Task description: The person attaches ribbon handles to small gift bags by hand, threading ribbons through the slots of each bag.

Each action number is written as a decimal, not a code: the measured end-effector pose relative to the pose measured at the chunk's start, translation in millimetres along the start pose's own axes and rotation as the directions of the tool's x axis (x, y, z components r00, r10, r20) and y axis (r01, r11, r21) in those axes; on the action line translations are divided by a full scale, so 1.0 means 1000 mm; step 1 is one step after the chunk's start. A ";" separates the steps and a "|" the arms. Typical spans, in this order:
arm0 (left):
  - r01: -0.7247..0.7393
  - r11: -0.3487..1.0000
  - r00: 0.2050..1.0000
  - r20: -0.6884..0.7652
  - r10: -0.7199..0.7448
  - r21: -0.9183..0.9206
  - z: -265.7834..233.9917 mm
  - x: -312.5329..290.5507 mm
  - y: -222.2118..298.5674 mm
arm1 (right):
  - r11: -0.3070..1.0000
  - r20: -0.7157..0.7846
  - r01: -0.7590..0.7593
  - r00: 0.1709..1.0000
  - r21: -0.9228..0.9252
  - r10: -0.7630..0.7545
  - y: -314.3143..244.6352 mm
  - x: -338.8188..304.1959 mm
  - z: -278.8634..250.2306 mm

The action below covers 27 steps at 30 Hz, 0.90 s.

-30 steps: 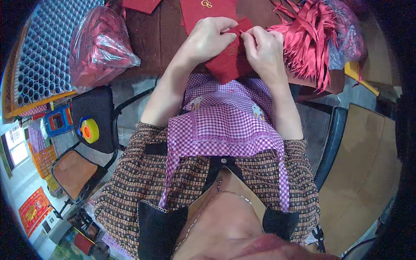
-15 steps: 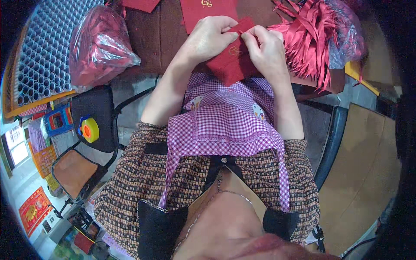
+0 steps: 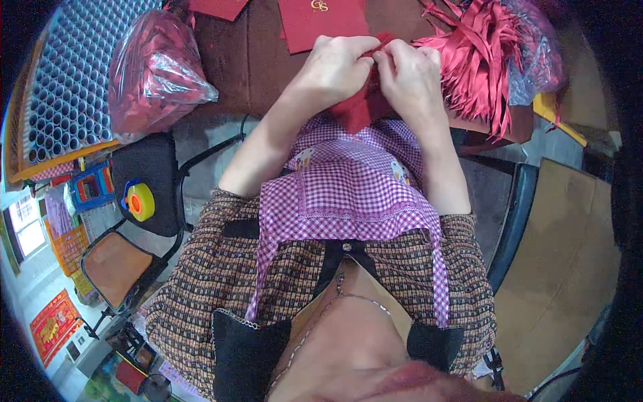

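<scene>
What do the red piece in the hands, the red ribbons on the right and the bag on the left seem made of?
The red piece looks like matte cloth, perhaps felt or velvet: it folds softly with little shine. The ribbons look satin-like, judging by the sheen along their thin strands. The bag is probably thin, glossy clear plastic: crinkled highlights, red showing through.

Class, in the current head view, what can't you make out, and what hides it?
Head view: much of the held red piece, covered by the left hand and right hand.
Head view: the far end of the flat red piece beyond the left hand, cut off by the top edge.
Head view: exact contents of the plastic bag at left, obscured by glare and wrinkles.
</scene>
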<state>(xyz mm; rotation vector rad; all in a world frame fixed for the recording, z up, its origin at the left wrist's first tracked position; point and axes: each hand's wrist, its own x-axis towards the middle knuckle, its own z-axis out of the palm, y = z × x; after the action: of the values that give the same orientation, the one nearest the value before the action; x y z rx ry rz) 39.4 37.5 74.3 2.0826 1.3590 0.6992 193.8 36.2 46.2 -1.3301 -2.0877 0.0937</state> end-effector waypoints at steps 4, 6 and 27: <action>-0.009 0.990 0.997 0.070 0.019 -0.142 -0.001 0.000 -0.019 | 0.977 0.117 -0.039 0.993 0.210 0.015 0.009 0.000 -0.009; -0.075 0.988 0.995 0.059 0.084 -0.133 -0.005 0.001 -0.028 | 0.957 0.232 -0.122 0.971 0.263 0.060 0.010 0.003 -0.016; 0.103 0.948 0.922 0.387 0.023 -0.302 0.001 -0.018 -0.043 | 0.494 0.575 -0.469 0.814 0.732 -0.080 0.060 -0.008 0.019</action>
<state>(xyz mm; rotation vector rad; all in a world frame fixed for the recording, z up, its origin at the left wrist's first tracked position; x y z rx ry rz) 6.5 34.9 41.7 1.8074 0.9921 0.4232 232.2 63.8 4.6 -0.9092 -1.7768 1.6026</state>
